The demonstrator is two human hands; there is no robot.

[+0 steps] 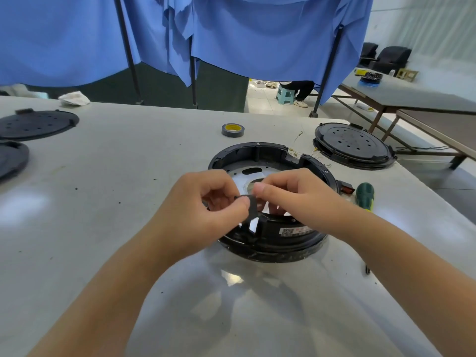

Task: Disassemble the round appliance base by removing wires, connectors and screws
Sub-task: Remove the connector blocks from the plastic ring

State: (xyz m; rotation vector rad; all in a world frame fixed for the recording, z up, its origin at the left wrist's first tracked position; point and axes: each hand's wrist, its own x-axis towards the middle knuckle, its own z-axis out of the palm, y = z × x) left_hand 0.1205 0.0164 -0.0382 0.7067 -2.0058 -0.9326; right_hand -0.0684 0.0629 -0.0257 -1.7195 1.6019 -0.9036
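Both hands, left hand (206,202) and right hand (291,194), pinch one small flat black plastic piece (253,206) above the round black plastic base (273,199), green-handled screwdriver (364,196) just right of it.

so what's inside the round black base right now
Inside the round black base a silver metal plate shows, with an oval slot and a round centre opening. The left hand and right hand, pinching a small black part, cover the near half of the interior.

Near rim of round base (270,150) behind both hands.
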